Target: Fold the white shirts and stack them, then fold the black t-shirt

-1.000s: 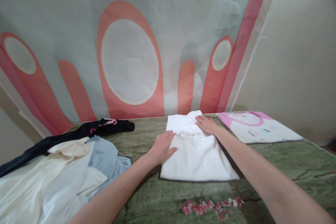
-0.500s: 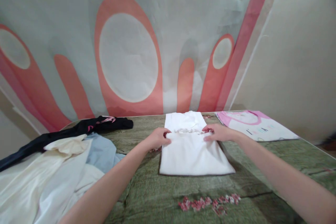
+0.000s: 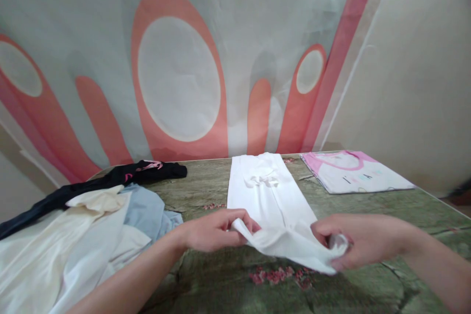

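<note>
A white garment [image 3: 268, 194] lies stretched out lengthwise on the green patterned cover [image 3: 206, 274], its far end near the wall. My left hand [image 3: 213, 229] is closed on the garment's near left corner. My right hand [image 3: 355, 240] is closed on the near right corner. Both corners are lifted a little off the cover, and the cloth sags between my hands.
A heap of cream, white and pale blue clothes [image 3: 73, 240] lies at the left, with a black garment [image 3: 110, 184] behind it. A folded pink and white shirt [image 3: 356, 176] lies at the back right. A wall hanging with orange shapes [image 3: 176, 68] rises behind.
My hands pinched the folded white garment at its fold and drew the top layer back toward me, so it now lies stretched out long with its near end raised.
</note>
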`<state>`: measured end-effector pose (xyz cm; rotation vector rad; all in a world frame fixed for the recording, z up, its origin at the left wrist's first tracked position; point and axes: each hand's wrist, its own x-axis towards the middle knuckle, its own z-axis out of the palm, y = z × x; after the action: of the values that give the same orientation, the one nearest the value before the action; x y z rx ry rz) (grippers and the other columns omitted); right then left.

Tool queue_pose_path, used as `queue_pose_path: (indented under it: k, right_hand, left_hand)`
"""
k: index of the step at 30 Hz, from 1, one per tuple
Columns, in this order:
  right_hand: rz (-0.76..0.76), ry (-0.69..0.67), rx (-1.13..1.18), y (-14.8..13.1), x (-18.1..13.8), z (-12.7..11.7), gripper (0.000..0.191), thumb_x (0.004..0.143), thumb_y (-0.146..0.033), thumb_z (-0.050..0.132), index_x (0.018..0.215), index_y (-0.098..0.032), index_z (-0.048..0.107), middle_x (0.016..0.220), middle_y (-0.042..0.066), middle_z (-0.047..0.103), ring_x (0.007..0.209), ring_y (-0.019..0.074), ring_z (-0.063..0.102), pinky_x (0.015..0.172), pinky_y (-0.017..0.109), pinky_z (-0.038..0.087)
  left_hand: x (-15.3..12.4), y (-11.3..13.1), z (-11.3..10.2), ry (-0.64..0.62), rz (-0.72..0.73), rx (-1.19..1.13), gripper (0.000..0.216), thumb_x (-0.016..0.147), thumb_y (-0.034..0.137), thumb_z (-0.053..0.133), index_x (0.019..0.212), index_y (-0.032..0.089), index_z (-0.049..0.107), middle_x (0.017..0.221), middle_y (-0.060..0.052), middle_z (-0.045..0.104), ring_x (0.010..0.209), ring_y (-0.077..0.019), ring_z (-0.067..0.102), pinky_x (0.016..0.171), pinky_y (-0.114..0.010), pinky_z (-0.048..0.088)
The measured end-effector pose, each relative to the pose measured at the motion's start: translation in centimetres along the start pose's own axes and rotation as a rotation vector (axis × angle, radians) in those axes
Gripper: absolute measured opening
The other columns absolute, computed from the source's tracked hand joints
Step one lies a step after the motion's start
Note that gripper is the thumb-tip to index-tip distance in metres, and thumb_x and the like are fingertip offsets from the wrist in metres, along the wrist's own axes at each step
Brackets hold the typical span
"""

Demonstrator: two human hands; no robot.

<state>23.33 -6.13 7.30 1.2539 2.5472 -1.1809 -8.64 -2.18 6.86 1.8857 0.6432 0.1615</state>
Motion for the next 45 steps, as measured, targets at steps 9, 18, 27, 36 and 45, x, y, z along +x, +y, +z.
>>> queue_pose_path:
  k: [9,18,27,36,45]
  right_hand:
    - [-0.063,-0.004,0.084,1.7,1.6,-1.0,0.039,0.081,-0.043,0.051,0.112,-0.019,0.059,0.110,0.007,0.062,0.096,0.0212,0.058,0.086,0.032,0.044]
    - [0.178,0.580,-0.466,9.9,11.5,3.3,0.063,0.088,-0.055,0.023,0.140,-0.019,0.027,0.147,0.010,0.021,0.134,0.0267,0.017,0.107,0.046,0.018]
    - [0.177,0.594,-0.515,12.7,15.4,-0.8,0.061,0.089,-0.055,0.020,0.139,-0.022,0.028,0.147,0.007,0.024,0.134,0.0250,0.020,0.107,0.046,0.017]
    - [0.106,0.859,-0.488,12.2,15.9,-1.7,0.038,0.091,-0.028,0.026,0.119,-0.015,0.050,0.119,0.012,0.057,0.113,0.0232,0.047,0.100,0.042,0.027]
    - [-0.016,1.025,-0.173,7.6,10.7,2.2,0.023,0.088,-0.023,0.032,0.100,-0.018,0.051,0.087,0.006,0.061,0.076,0.0180,0.056,0.073,0.031,0.042]
  left_hand:
    - [1.4,-2.5,0.5,0.228,0.030,0.332,0.038,0.093,0.041,0.032,0.122,0.022,0.047,0.121,-0.005,0.053,0.109,-0.0185,0.050,0.094,-0.031,0.036]
    - [6.5,-8.4,-0.5,0.244,-0.084,0.921,0.065,0.090,0.056,0.022,0.141,0.016,0.019,0.148,-0.012,0.012,0.135,-0.0261,0.009,0.107,-0.042,0.008]
    - [9.3,-10.6,-5.1,0.233,-0.127,1.002,0.068,0.088,0.061,0.017,0.142,0.020,0.014,0.148,-0.010,0.011,0.136,-0.0243,0.010,0.107,-0.042,0.005]
    - [9.5,-10.2,-5.5,0.446,-0.121,1.059,0.050,0.092,0.042,0.030,0.134,0.016,0.035,0.141,-0.012,0.033,0.130,-0.0238,0.026,0.105,-0.043,0.015]
    - [4.3,-5.9,1.2,0.531,0.114,0.738,0.019,0.084,0.028,0.049,0.095,0.017,0.060,0.093,-0.007,0.057,0.087,-0.0181,0.054,0.081,-0.028,0.041]
